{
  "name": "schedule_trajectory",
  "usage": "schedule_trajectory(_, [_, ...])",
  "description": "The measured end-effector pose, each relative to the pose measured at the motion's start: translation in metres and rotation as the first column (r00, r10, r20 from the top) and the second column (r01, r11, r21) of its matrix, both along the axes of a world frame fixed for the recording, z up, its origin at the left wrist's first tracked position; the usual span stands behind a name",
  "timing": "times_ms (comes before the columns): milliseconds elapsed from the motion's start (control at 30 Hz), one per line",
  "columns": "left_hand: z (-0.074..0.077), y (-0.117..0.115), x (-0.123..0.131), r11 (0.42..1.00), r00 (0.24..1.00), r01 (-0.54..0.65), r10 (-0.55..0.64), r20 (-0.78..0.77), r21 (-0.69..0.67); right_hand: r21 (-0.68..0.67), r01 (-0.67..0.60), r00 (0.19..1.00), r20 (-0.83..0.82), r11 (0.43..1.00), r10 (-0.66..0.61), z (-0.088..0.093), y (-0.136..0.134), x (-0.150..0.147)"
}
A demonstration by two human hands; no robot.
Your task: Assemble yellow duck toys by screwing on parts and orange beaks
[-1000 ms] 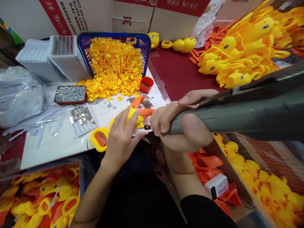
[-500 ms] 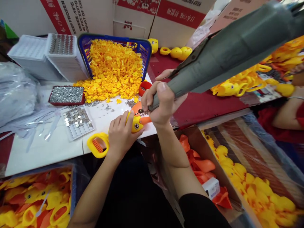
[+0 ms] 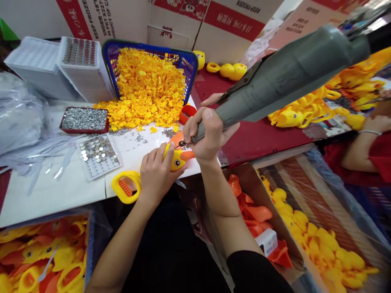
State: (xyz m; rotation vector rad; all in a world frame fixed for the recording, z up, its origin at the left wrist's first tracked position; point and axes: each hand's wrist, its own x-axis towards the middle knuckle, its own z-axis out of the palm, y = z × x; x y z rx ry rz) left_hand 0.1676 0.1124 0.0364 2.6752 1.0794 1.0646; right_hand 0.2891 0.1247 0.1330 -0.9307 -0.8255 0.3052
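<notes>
My left hand [image 3: 156,174] presses a yellow duck toy [image 3: 175,158] with an orange beak and a yellow ring handle [image 3: 125,187] against the white table top [image 3: 61,191]. My right hand [image 3: 207,134] is wrapped round the front of a long grey power screwdriver [image 3: 290,77]. Its bit tip [image 3: 181,143] touches the orange beak part by the duck's head. Loose small screws [image 3: 168,132] lie just behind the duck.
A blue basket [image 3: 189,65] spills small yellow parts. Red trays of screws [image 3: 84,120], a clear tray of button cells [image 3: 98,151], a red cup [image 3: 187,114], white tray stacks, boxes of duck parts below. Another person's arm [image 3: 360,150] at right.
The screwdriver swung from lying level on the right to slanting up and back. Its tip rose from the duck's near side onto the beak, then held still. My left hand stayed on the duck.
</notes>
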Motion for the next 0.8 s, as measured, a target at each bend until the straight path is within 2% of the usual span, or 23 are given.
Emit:
schedule_trajectory(200, [-0.001, 0.0, -0.001, 0.997, 1.0, 0.021, -0.022, -0.011, -0.07, -0.051, 0.031, 0.999, 0.039, 0.998, -0.029, -0.01, 0.003, 0.006])
schedule_trajectory(333, [-0.002, 0.0, -0.001, 0.999, 1.0, 0.017, -0.017, -0.008, -0.038, -0.108, -0.003, 0.997, 0.072, 0.994, 0.011, -0.017, 0.002, 0.01])
schedule_trajectory(433, [-0.001, 0.001, 0.0, 1.0, 1.0, 0.01, -0.009, -0.005, 0.009, -0.141, 0.019, 0.999, 0.045, 0.99, -0.013, -0.018, 0.002, 0.01])
schedule_trajectory(567, [-0.001, 0.0, 0.0, 1.0, 1.0, 0.001, -0.001, 0.017, 0.002, -0.107, 0.058, 0.998, 0.0, 0.993, -0.058, -0.013, 0.003, 0.004])
schedule_trajectory(700, [-0.002, 0.0, 0.0, 0.998, 1.0, 0.015, -0.014, 0.017, -0.068, 0.001, 0.036, 0.999, -0.038, 0.999, -0.036, -0.006, 0.003, -0.002])
schedule_trajectory(800, [-0.003, 0.0, 0.0, 0.999, 1.0, 0.007, -0.006, 0.026, -0.038, -0.042, 0.047, 0.998, -0.029, 0.998, -0.048, -0.006, 0.004, -0.002])
